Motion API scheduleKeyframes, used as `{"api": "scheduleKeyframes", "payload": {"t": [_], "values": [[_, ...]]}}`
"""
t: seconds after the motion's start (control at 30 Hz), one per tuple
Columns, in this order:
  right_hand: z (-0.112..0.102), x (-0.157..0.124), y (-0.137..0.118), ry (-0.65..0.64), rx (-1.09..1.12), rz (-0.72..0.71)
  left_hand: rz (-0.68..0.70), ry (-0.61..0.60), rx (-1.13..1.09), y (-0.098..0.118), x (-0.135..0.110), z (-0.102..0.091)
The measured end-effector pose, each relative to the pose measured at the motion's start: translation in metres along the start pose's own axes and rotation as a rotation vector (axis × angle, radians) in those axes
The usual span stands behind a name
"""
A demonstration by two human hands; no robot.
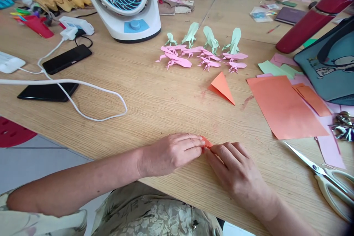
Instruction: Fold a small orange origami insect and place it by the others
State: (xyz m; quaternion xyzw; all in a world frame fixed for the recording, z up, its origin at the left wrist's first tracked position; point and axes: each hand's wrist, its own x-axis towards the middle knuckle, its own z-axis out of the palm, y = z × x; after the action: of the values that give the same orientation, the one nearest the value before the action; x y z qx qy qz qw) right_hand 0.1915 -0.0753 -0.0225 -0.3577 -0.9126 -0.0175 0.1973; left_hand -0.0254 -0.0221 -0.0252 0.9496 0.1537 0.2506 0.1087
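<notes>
Close to the table's front edge, a small folded piece of orange paper (207, 142) lies between my two hands, mostly covered by fingers. My left hand (177, 152) presses on its left side, fingers together. From the right, my right hand (235, 169) grips its other end with bent fingers. Farther back stands a folded orange paper triangle (222, 87). Behind it are several pink origami insects (177, 59) and several pale green ones (210, 38). A flat orange sheet (286, 107) lies to the right.
Open scissors (320, 171) lie at the right, near paper scraps (330, 149). A teal bag (329, 62) and a red flask (306, 24) are behind them. At the left are a fan (135, 25), phones (68, 59) and a looping white cable (121, 99).
</notes>
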Motion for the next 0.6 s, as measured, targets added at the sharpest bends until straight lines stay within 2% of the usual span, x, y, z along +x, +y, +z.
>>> {"api": "scheduleKeyframes", "payload": {"t": [0.2,0.6], "values": [[0.0048,-0.0031,-0.0015,0.019,0.104,0.142,-0.040,-0.027,0.061,0.0030,0.0047,0.0042],[0.0080,-0.0037,-0.0046,0.002,0.284,0.205,-0.145,-0.001,-0.059,0.0024,0.0046,0.0045]]}}
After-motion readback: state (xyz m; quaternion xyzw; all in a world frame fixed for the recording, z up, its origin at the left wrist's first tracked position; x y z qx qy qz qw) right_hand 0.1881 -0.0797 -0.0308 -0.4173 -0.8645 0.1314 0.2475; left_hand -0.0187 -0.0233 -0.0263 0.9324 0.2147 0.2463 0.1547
